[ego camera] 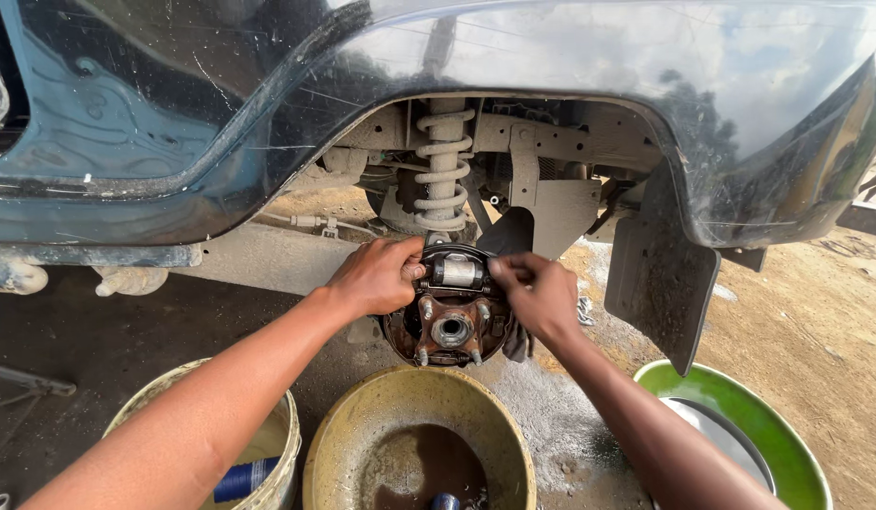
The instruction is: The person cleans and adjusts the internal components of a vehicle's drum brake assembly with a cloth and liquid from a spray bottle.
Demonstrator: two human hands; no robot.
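A rusty wheel hub [451, 329] with several studs sits in the wheel arch of a dark car, with no wheel on it. Above the hub is a silver brake cylinder [457, 271]. My left hand [377, 276] grips the left end of the brake assembly by the cylinder. On the cylinder's right end my right hand [535, 293] has its fingers pinched. A dusty coil spring [444, 168] rises just behind the hub.
A yellowish basin [362, 416] with dark liquid stands below the hub. A pale bucket [279, 444] holding a blue can is at the left. A green basin [788, 444] with a metal dish is at the right. A black mud flap [660, 274] hangs right of the hub.
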